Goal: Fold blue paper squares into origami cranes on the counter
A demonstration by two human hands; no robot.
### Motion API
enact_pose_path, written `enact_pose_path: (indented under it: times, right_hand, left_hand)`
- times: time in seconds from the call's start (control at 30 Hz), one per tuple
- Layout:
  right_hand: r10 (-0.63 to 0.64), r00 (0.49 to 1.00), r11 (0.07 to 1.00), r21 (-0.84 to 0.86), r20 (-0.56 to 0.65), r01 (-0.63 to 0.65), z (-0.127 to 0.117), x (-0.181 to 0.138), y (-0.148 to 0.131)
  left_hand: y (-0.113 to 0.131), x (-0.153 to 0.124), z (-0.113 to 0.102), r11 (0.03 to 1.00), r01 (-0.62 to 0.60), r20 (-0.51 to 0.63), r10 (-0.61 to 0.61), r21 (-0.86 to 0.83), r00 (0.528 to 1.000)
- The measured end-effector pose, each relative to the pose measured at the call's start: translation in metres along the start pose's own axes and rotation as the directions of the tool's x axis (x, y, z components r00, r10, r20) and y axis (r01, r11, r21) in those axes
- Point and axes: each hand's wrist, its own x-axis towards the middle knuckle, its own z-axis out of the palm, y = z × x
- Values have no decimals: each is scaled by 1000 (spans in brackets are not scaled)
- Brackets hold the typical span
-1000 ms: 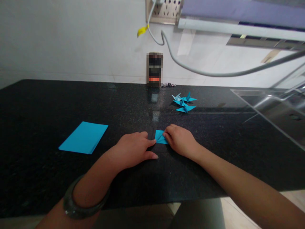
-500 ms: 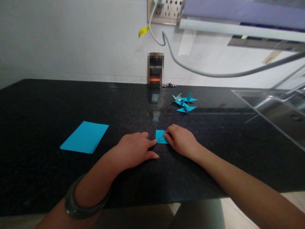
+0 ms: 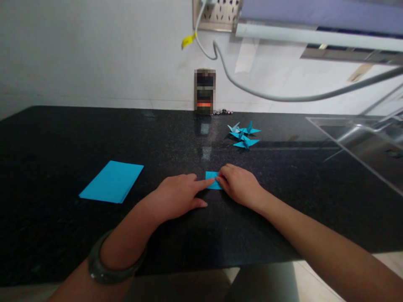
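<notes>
A small folded square of blue origami paper (image 3: 210, 175) lies flat on the dark countertop, with crease lines on it. My right hand (image 3: 241, 184) is closed at its right edge, thumb and fingers pinching the paper and covering that side. From the left, my left hand (image 3: 178, 195) reaches in with its index finger stretched out, the tip resting on the middle of the square near the right fingertips. Its thumb is apart, lying on the counter, so this hand is open. A dark bangle (image 3: 110, 268) circles the left wrist.
A stack of blue paper sheets (image 3: 113, 180) lies to the left. Several folded paper cranes (image 3: 246, 143) sit together beyond my right hand. A phone-like upright object (image 3: 205, 92), blurred, leans on the wall beside a beaded strand (image 3: 223, 112). At right is a sink (image 3: 374, 147); a grey cable (image 3: 283, 99) hangs above.
My left index fingertip has slid right, from the paper's lower left edge onto its middle. My right hand and the paper have stayed in place.
</notes>
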Motion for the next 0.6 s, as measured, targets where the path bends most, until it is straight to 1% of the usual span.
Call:
enact_pose_path:
  times: [0.23, 0.4, 0.5, 0.6]
  right_hand:
    - [-22, 1000, 1000, 6, -19, 23, 1, 0, 2]
    - [-21, 1000, 1000, 9, -11, 21, 0, 1, 2]
    - [-13, 1000, 1000, 10, 4, 12, -2, 1, 1]
    - [-9, 1000, 1000, 14, 13, 9, -2, 1, 1]
  left_hand:
    - [4, 1, 4, 998, 3, 10, -3, 69, 1000]
    - [4, 1, 4, 998, 18, 4, -18, 60, 1000]
    - [3, 1, 0, 1000, -2, 1, 2, 27, 1000]
    - [1, 2, -4, 999, 16, -38, -15, 28, 999]
